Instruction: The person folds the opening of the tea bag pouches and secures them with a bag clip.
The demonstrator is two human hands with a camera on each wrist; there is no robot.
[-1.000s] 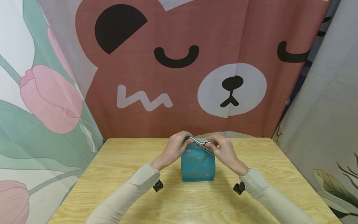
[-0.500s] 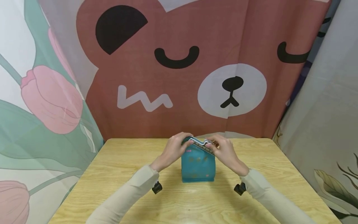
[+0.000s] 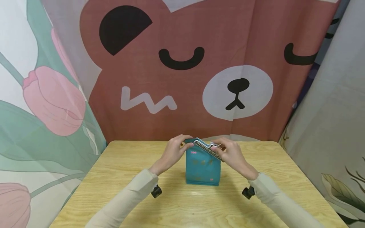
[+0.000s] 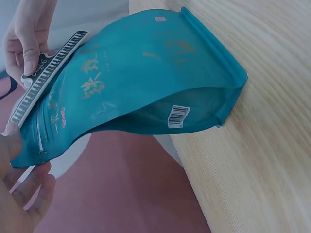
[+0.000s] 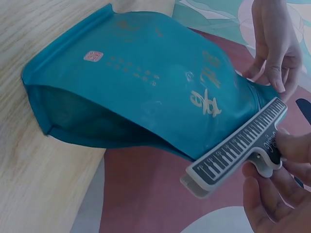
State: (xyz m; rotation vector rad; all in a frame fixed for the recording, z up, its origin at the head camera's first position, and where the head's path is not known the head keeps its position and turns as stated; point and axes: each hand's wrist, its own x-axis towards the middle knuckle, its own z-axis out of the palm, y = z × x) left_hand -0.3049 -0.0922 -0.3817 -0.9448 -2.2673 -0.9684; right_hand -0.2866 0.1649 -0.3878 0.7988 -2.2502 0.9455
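Observation:
A teal stand-up pouch (image 3: 202, 172) with gold lettering stands upright on the table, its side gusset with a barcode label visible in the left wrist view. A long clip (image 5: 238, 143) with a piano-key pattern and dark handle lies slantwise across the pouch's top, its lower right end sticking out past the pouch's edge. My right hand (image 3: 234, 155) pinches the clip's handle between thumb and fingers. My left hand (image 3: 171, 152) pinches the pouch's top left corner, thumb in front, close to the clip's upper end. How firmly the clip's jaws grip the pouch I cannot tell.
The wooden table (image 3: 125, 177) extends around the pouch. Behind it hangs a curtain (image 3: 182, 95) with a brown bear print, and a floral curtain (image 3: 54, 101) hangs at the left. Small dark cameras (image 3: 156, 192) sit at both wrists.
My left hand has shifted slightly left, off the clip's upper end, which is now in plain sight. My right hand and the clip have moved slightly right and down.

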